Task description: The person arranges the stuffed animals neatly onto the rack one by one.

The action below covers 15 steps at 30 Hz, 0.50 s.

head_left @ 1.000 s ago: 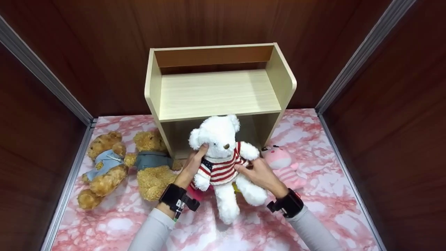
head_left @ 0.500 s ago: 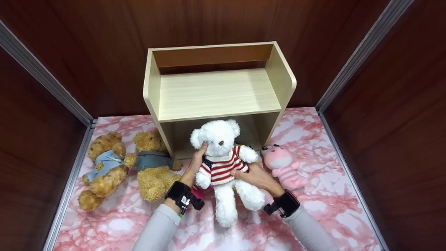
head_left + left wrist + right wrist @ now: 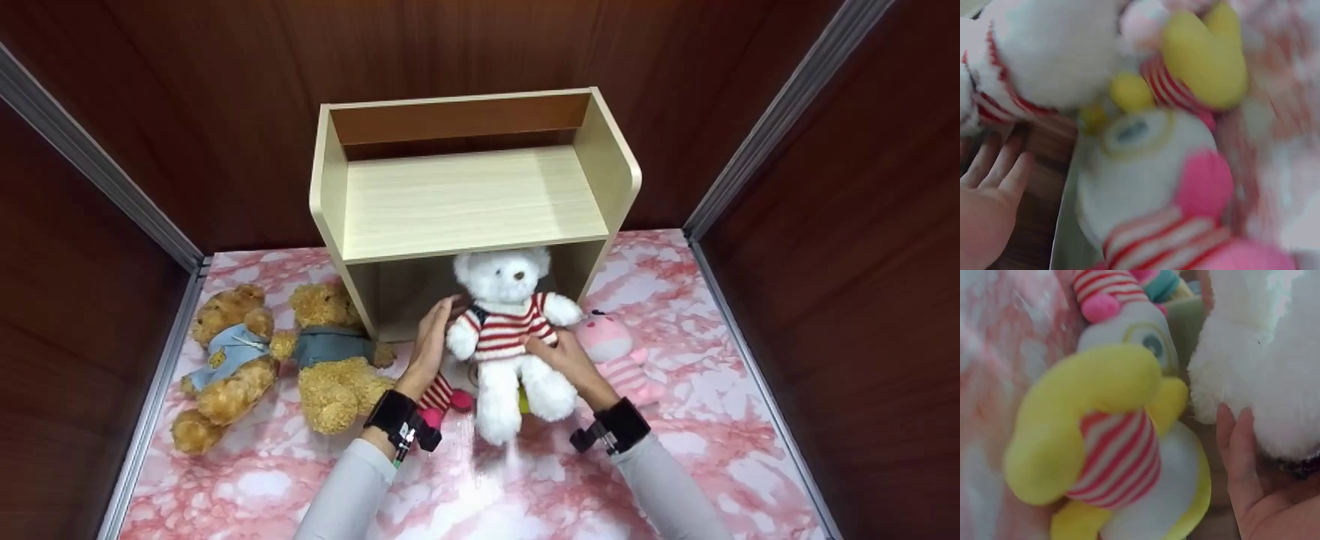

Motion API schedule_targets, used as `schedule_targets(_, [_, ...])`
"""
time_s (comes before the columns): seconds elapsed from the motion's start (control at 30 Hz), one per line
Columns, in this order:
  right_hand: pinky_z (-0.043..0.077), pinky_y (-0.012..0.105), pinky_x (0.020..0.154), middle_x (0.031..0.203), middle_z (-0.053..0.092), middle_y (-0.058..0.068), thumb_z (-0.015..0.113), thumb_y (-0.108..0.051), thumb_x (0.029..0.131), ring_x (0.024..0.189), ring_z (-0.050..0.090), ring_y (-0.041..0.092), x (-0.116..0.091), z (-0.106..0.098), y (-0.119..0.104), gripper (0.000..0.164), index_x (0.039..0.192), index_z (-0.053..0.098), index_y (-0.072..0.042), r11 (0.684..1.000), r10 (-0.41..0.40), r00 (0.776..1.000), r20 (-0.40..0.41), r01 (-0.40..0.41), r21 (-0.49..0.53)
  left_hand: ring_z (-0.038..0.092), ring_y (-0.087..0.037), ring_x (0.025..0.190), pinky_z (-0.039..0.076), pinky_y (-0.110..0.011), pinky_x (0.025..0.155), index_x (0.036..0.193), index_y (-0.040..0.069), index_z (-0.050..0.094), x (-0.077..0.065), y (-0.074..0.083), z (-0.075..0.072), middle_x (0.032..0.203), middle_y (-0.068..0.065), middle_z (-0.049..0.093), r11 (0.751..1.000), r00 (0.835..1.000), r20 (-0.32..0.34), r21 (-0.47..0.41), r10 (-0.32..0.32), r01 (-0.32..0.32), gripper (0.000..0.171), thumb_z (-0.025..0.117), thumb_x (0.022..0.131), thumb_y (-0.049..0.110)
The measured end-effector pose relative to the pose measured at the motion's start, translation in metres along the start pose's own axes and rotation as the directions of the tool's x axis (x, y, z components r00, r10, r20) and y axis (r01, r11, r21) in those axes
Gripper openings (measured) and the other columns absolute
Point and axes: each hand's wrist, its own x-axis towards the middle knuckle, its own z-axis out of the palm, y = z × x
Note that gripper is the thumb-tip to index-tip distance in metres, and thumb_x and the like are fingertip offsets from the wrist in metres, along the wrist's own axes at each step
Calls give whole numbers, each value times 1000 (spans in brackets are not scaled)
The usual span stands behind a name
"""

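Note:
A white teddy bear (image 3: 517,330) in a red-and-white striped sweater is held upright before the lower compartment of a pale wooden shelf unit (image 3: 472,199). My right hand (image 3: 576,369) grips its side, thumb on the sweater's front. In the right wrist view, fingers (image 3: 1243,444) lie against the white fur. My left hand (image 3: 431,341) is beside the bear's other side, fingers extended; the left wrist view shows its spread fingers (image 3: 1014,177) near the sweater. Beneath the bear lie a pink plush toy in stripes (image 3: 1154,242) and a yellow plush toy in stripes (image 3: 1114,461).
Two brown teddy bears, one in light blue (image 3: 238,349) and one in grey-blue (image 3: 330,352), lie to the left. A pink plush toy (image 3: 619,356) lies to the right. Dark wood panels (image 3: 817,300) enclose the pink marbled surface (image 3: 300,487).
The white bear has moved right and toward the shelf, its head now at the lower compartment's opening. My left hand has come away from its head; my right hand keeps its grip.

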Motion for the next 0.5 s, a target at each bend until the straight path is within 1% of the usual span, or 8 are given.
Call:
schedule_targets(0.03, [56,28,81,99,75,9,67,-12,100,88,68,15,2,-3,-1,21,112,73,4,1000,18,1000,-8,-18,16,54,-37,133,39,-48,115,141,-5,57,1,-4,-1,141,-24,60,996,999,-17,76,37,-36,45,42,111,25])
schedule_targets(0.1, [56,29,83,102,74,8,67,-18,101,91,68,16,8,-8,-3,23,113,73,1,998,47,999,-28,-46,36,60,-35,126,44,-47,110,132,-2,65,0,-14,-3,132,-20,67,965,994,-24,245,103,-94,34,50,108,16])
schedule_targets(0.17, [55,30,86,104,74,8,67,-25,102,94,68,18,14,-13,-4,27,114,72,-1,997,71,996,-45,-70,41,64,-34,119,49,-47,106,125,0,69,-1,-23,-5,125,-18,70,904,987,-11,403,161,-143,27,58,102,11])
schedule_targets(0.2, [55,31,86,104,73,9,67,-27,102,94,68,20,17,-16,-5,29,113,73,-1,996,75,996,-57,-73,42,65,-35,117,50,-48,104,123,0,70,-2,-27,-6,122,-18,71,866,982,11,470,190,-173,27,61,100,9])
schedule_targets(0.27, [54,31,85,103,73,10,68,-30,101,93,67,21,25,-20,-7,31,112,73,-1,997,72,994,-81,-70,30,66,-37,115,52,-50,101,122,-1,71,-3,-36,-7,122,-19,70,796,966,77,553,246,-247,29,65,95,8])
schedule_targets(0.33, [53,31,84,101,72,9,68,-30,101,91,65,20,33,-24,-10,31,111,72,0,998,61,993,-98,-60,15,63,-42,118,49,-58,103,123,-2,70,-5,-45,-8,126,-23,67,738,950,135,602,280,-304,33,66,93,10])
schedule_targets(0.4, [51,30,75,88,68,5,68,-30,101,81,61,18,41,-26,-12,27,103,72,-3,998,59,992,-114,-60,-6,56,-48,127,40,-67,108,128,0,69,-8,-51,-9,136,-25,62,693,953,190,654,237,-303,37,66,94,15])
schedule_targets(0.5, [47,28,72,88,66,4,67,-29,102,79,57,16,53,-30,-14,29,106,72,-1,994,80,990,-119,-88,-64,47,-52,136,26,-76,112,136,9,66,-13,-57,-10,147,-22,55,645,968,209,723,137,-247,43,65,97,25])
